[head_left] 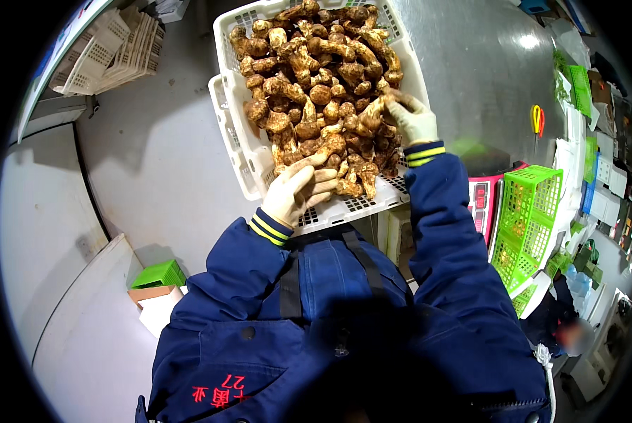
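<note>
In the head view, the gloved right hand grasps one brown mushroom by fingertips, presumably to spare soft flesh, over the pile in the white crate. The gloved left hand half-curls at the near-left edge; whether it grips anything, I cannot tell. The crate stands close, probably for easy reach

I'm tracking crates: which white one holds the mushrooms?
The top crate, upper centre: mushrooms fill it. The lower crate just peeks out at its left; no mushrooms show in the upper-left stack.
</note>
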